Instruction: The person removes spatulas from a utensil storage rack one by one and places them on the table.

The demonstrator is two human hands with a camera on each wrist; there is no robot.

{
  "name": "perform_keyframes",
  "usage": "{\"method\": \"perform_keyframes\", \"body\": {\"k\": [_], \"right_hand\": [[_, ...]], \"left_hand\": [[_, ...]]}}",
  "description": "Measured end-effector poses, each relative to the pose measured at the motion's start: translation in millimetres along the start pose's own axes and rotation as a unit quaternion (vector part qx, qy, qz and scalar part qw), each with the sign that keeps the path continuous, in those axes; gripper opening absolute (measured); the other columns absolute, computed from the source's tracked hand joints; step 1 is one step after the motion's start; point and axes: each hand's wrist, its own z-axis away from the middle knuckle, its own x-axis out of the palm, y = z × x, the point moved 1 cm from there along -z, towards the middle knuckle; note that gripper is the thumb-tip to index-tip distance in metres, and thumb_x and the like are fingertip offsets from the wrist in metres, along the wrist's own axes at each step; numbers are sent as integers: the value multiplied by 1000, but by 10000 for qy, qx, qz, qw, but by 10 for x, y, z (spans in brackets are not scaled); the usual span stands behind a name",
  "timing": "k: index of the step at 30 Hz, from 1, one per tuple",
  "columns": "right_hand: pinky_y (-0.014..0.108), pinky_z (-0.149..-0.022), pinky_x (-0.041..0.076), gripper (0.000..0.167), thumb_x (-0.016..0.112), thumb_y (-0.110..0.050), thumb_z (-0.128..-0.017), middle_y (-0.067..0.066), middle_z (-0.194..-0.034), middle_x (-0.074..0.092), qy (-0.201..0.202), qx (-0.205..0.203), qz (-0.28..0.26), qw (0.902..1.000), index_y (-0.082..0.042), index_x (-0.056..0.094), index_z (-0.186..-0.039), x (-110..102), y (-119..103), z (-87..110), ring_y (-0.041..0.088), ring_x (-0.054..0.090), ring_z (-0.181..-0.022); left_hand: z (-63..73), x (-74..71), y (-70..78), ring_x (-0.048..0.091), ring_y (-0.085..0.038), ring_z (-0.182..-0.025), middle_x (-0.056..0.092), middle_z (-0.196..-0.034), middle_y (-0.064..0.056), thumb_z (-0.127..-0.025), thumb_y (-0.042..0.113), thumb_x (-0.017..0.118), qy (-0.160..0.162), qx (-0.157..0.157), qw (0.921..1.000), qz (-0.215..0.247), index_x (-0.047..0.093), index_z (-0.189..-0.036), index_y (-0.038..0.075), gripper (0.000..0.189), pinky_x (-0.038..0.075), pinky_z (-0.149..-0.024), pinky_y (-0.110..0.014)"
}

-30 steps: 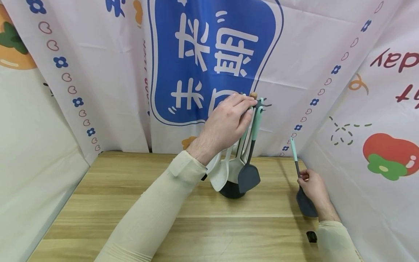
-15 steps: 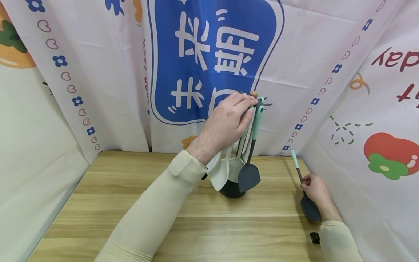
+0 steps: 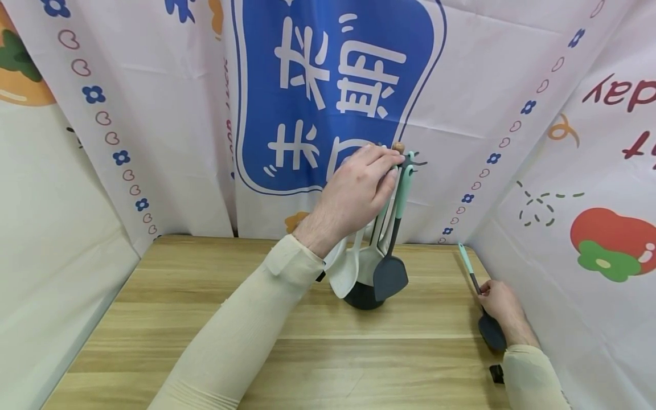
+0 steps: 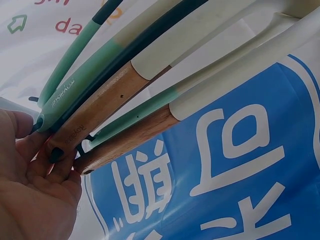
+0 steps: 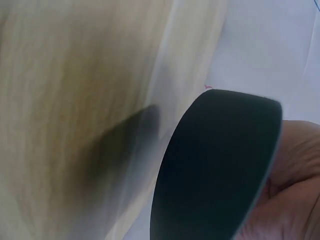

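My left hand (image 3: 361,185) grips the top of a hanging utensil rack, of which the dark hooks (image 3: 416,163) and the black base (image 3: 364,297) show. Around it hang a dark grey turner (image 3: 390,278) with a mint handle, a pale spoon-shaped utensil (image 3: 344,274) and others. In the left wrist view, fingers (image 4: 42,167) touch the handle ends, near a wooden handle (image 4: 97,112). At the table's right side, my right hand (image 3: 503,306) pinches a spatula (image 3: 492,330) by its dark shaft, mint handle pointing away. Its dark blade (image 5: 215,165) fills much of the right wrist view.
The wood-grain table (image 3: 205,319) is bordered by printed cloth walls (image 3: 538,256) at the back and both sides. A small black object (image 3: 496,374) shows beside the right sleeve. The right wall stands close to the right hand.
My right hand has moved slightly down and right in the head view with the spatula, whose handle end is lower. The left hand and the rack have stayed put.
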Motion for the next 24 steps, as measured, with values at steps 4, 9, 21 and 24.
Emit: {"method": "perform_keyframes", "body": {"k": [4,9,21,24], "right_hand": [[56,-83,63,23,79,-7,-104,32,-110,79,-178,153,51,9997,12,77,-117,-199,-348,275,45,74,-97],[52,-79,64,23,79,-8,-105,30,-109,81,-193,73,56,9998,11,78,-117,-88,-190,195,43,76,-95],[58,-86,64,24,77,-5,-104,31,-109,80,-191,191,-9,9996,14,77,-118,-176,-391,287,45,75,-97],[59,-87,64,23,77,-5,-103,32,-109,80,-94,184,12,9998,14,78,-117,-189,-439,316,46,74,-97]], "left_hand": [[-2,-2,2,66,-24,-152,73,-162,-5,-126,25,51,-8,1,10000,-7,71,-160,11,42,50,-138,-37],[-3,0,2,66,-24,-152,73,-162,-5,-126,25,51,-14,-2,10000,-24,71,-160,11,42,51,-138,-37],[-4,4,3,65,-24,-152,73,-162,-5,-126,24,51,-9,-7,10000,-24,71,-160,11,42,50,-138,-38],[-4,6,4,65,-24,-153,73,-162,-5,-126,24,51,-19,-13,10000,-17,71,-160,11,42,50,-139,-38]]}}
